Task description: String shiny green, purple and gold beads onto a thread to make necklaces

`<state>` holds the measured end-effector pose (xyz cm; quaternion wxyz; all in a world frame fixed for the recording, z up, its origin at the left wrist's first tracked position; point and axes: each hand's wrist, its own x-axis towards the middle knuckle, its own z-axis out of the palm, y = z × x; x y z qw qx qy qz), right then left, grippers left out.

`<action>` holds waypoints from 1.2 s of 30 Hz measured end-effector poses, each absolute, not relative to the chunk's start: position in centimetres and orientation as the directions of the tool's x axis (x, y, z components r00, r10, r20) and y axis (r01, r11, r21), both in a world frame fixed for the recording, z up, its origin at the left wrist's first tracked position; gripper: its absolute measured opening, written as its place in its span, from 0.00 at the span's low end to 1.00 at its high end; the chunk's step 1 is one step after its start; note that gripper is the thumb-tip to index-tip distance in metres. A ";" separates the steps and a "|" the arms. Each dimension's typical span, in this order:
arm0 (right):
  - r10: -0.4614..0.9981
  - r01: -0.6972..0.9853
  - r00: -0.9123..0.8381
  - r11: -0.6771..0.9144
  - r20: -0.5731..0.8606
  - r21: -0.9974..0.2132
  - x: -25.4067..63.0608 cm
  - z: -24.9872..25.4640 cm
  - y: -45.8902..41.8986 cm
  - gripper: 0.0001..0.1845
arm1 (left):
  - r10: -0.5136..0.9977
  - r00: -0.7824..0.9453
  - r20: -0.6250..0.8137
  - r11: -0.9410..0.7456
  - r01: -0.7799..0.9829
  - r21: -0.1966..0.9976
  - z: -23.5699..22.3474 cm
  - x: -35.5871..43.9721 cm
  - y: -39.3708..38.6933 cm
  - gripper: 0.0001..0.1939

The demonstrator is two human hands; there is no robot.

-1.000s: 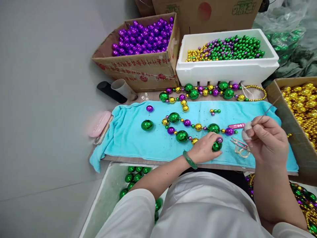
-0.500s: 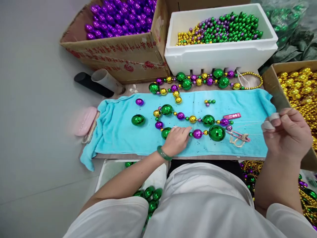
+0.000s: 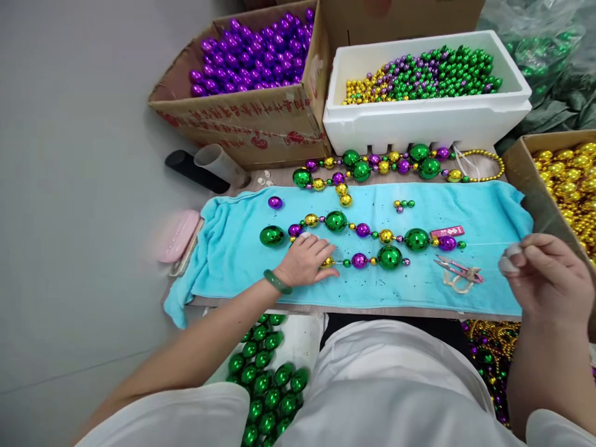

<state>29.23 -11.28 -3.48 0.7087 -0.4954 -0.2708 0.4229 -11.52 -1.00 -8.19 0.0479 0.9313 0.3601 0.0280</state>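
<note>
The bead strand (image 3: 336, 221) lies doubled in two rows at the centre of the frame, and the left hand (image 3: 305, 261) has moved leftward along its lower row to the bend, which it now partly covers. Its fingers are spread over the beads, a gold bead (image 3: 326, 262) by the thumb; whether they grip cannot be told. A short bare stretch of line beside that bead suggests beads are being shifted along it. The right hand (image 3: 554, 273), farther right than a second ago, pinches a thin thread (image 3: 488, 243) leading toward the upper row. Snips (image 3: 459, 270) lie between, on the turquoise towel (image 3: 372, 295). Beyond, a cardboard box (image 3: 242, 127) at upper left holds purple beads; a white foam box (image 3: 423, 127) at upper right holds small gold, purple and green ones; a carton (image 3: 535, 180) at the right edge holds gold beads; a white bin (image 3: 305, 341) at lower centre holds large green ones.
</note>
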 end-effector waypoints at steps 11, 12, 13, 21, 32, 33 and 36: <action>0.971 -0.269 0.223 -0.020 -0.082 -0.963 23.1 -5.3 -9.6 0.06 | 0.891 0.437 -0.121 -0.430 0.899 0.084 -7.2 -1.9 9.7 0.14; 0.973 -0.254 0.213 -0.035 -0.091 -0.967 23.0 -5.5 -9.7 0.07 | 0.890 0.431 -0.148 -0.425 0.902 0.075 -7.2 -1.7 9.9 0.14; 0.974 -0.239 0.202 -0.052 -0.102 -0.970 22.9 -5.8 -9.9 0.08 | 0.890 0.426 -0.164 -0.419 0.905 0.078 -7.3 -1.6 9.9 0.14; 0.978 0.001 0.198 -0.066 -0.065 -0.998 21.6 -8.1 -10.6 0.08 | 0.972 0.219 -0.081 0.011 0.303 0.953 -4.7 0.0 7.5 0.16; 0.990 0.145 0.132 -0.061 -0.041 -0.988 20.6 -9.3 -11.2 0.09 | 0.861 0.211 -0.463 0.479 -0.641 0.600 -2.2 1.9 3.5 0.09; 0.990 0.147 0.133 -0.062 -0.042 -0.987 20.6 -9.4 -11.2 0.09 | 0.859 0.211 -0.466 0.480 -0.647 0.592 -2.1 2.0 3.4 0.09; 0.988 0.156 0.145 -0.067 -0.044 -0.986 20.5 -9.5 -11.2 0.10 | 0.863 0.219 -0.456 0.470 -0.681 0.562 -1.9 2.1 3.1 0.09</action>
